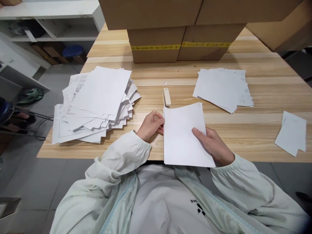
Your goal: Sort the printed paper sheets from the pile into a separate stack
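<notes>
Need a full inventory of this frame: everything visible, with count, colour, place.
held sheets: several, uncountable, white, at the table's near edge
stapler: one, off-white, just beyond the held sheets' top-left corner
large paper pile: one, white, some print, table left
smaller paper stack: one, white, table right
small sheets: at least two, white, far right
cardboard boxes: at least two, brown, table's far side, more cardboard above and right
tape: yellow, across the boxes
table: one, light wood, centre
shelf unit: white, upper left
stool: one, blue, by the shelf
left hand: one, bare, pale green sleeve, at the held sheets' left edge
right hand: one, bare, same sleeve colour, gripping their right side
</notes>
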A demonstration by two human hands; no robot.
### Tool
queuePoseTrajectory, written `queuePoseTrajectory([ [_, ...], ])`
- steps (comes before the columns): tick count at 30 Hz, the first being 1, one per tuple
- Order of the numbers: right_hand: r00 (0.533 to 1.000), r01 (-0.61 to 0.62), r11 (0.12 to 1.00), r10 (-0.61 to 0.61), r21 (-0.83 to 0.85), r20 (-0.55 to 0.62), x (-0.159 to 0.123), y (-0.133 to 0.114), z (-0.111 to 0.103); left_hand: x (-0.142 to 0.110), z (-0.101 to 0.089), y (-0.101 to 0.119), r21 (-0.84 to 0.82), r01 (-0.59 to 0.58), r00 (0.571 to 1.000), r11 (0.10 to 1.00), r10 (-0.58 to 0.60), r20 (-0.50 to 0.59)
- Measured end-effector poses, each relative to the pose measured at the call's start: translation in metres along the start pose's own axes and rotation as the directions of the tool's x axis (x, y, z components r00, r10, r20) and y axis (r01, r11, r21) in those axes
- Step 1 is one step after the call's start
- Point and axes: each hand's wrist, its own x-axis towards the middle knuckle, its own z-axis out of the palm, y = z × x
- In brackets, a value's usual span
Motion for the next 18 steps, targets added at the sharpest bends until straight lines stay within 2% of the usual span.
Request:
queuePoseTrajectory([
  [7, 1.000, -0.022, 0.999, 0.022, 0.047, 0.005, 0.006, -0.003, 0.001, -0.003, 0.002, 0.001, -0.044, 0.020, 0.998, 0.999, -0.023, -0.053],
  [11, 1.000, -0.007, 0.998, 0.005, 0.060, 0.022, 0.008, -0.006, 0.001, 0.003, 0.002, -0.005, -0.008, -0.030, 0.999, 1.000, 0.030, -0.020],
  [18, 0.997, 0.068, 0.997, -0.070, 0.048, 0.031, 0.022, -0.004, 0.004, 0.018, 0.008, 0.003, 0.082, -0.051, 0.995, 0.995, 0.057, -0.078],
])
